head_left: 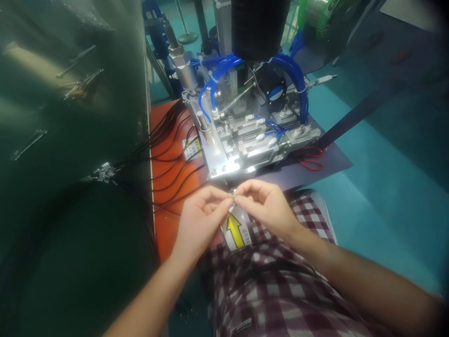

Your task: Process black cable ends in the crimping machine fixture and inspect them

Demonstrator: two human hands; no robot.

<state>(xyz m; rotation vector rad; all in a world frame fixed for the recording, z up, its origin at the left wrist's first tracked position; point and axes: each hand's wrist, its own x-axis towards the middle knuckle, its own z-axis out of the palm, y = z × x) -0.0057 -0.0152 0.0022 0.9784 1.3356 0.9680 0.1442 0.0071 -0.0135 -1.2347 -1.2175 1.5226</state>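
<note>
Thumb and forefinger of my left hand (202, 216) are pinched together, their tips almost meeting those of my right hand (268, 202). The right hand makes a similar pinch. Between the fingertips shows a tiny gold-coloured piece (232, 196), mostly covered and too small to name. Both hands are just in front of a metal machine fixture (242, 150), above a label with a yellow arrow (235, 230).
Black cables (168, 187) cross the orange plate (166, 229) onto the dark green table (84, 262), where silver cable ends (106, 173) lie bunched. Blue air hoses (224, 68) arch over the fixture. Red-handled scissors (312, 159) lie at its right.
</note>
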